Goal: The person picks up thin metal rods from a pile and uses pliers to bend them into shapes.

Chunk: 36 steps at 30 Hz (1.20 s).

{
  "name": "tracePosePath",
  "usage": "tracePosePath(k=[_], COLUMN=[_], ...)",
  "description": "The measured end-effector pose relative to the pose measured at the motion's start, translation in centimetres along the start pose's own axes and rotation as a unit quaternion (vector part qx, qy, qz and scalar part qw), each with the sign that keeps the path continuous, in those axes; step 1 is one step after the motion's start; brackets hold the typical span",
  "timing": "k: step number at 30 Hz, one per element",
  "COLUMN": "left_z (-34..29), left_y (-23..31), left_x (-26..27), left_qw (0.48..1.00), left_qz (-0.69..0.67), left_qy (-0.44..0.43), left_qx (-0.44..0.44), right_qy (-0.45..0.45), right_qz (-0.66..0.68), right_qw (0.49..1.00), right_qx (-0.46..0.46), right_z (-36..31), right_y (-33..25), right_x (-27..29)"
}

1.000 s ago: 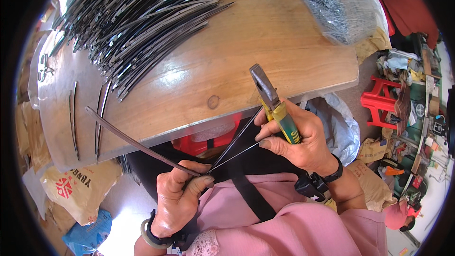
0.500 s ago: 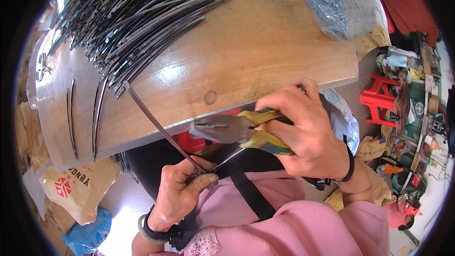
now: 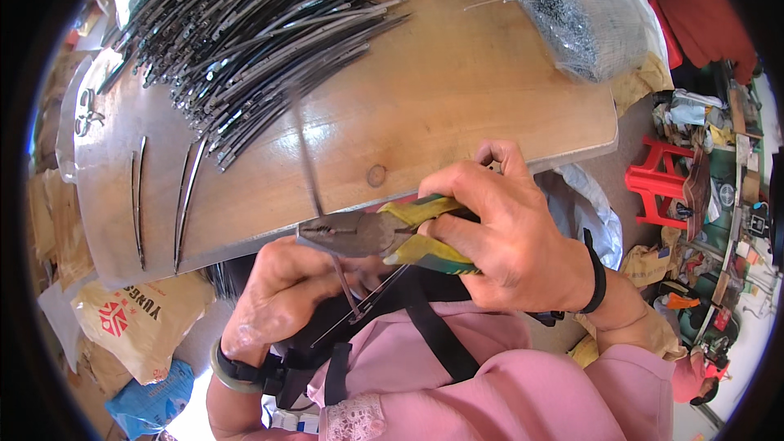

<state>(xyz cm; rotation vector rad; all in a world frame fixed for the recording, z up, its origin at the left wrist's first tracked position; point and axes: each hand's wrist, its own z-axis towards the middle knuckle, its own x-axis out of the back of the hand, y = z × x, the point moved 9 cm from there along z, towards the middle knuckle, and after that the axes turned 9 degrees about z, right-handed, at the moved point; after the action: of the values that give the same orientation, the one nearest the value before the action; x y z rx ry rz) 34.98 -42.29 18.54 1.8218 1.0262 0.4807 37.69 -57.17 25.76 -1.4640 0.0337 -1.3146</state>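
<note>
My right hand (image 3: 523, 245) is closed round the yellow-green handles of a pair of combination pliers (image 3: 359, 233). The steel jaws point left, at the table's near edge, and lie across a long thin dark metal strip (image 3: 310, 167). Whether they bite on it I cannot tell. My left hand (image 3: 278, 290) is curled just below the jaws, fingers closed round the strip's lower part; its fingertips are partly hidden by the pliers. The strip's upper part, blurred, reaches over the tabletop. Thin metal rods (image 3: 380, 298) stick out below the fingers, above my lap.
On the wooden table (image 3: 457, 106) lies a large heap of dark metal strips (image 3: 245, 49), with several loose ones at the left. A clear plastic bag of thin wires (image 3: 584, 24) sits far right. Red stool (image 3: 657, 180) at right; printed tan sack (image 3: 147, 327) at lower left.
The pliers have shifted left and down onto the strip. My left hand has rolled over and moved slightly left, and the strip has swung more upright. The view has shifted slightly.
</note>
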Motion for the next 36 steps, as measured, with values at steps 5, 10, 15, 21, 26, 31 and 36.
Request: tracePosePath(k=[5,10,15,21,26,31,36], left_z=[1.6,1.3,0.2,-1.2,-1.2,-1.6,-3.5], left_y=[-0.4,-3.7,-2.5,-0.1,-0.4,-1.5,-0.9], left_x=[-2.3,-3.4,-1.6,-1.0,-0.9,0.1,4.0], left_qw=[0.989,0.921,0.931,0.949,0.950,0.939,0.933], left_qz=[-0.072,-0.358,-0.312,-0.136,-0.065,-0.112,-0.103], left_qy=[0.025,0.081,0.190,0.270,0.291,0.319,0.341], left_qx=[0.126,0.132,0.020,-0.084,-0.093,-0.064,-0.040], right_qy=[0.010,0.061,0.037,-0.053,-0.103,-0.110,-0.086], right_qz=[-0.004,-0.084,0.060,0.198,0.091,0.055,0.077], right_qw=[1.000,0.994,0.991,0.966,0.986,0.991,0.993], right_qx=[0.017,0.023,-0.115,-0.157,-0.099,-0.045,-0.012], right_z=[0.7,0.6,-2.3,-3.4,-3.0,-2.1,1.3], right_y=[0.0,0.5,2.4,2.0,0.7,0.6,1.0], right_x=[-0.5,0.2,0.9,-1.3,-2.0,-3.0,-1.4])
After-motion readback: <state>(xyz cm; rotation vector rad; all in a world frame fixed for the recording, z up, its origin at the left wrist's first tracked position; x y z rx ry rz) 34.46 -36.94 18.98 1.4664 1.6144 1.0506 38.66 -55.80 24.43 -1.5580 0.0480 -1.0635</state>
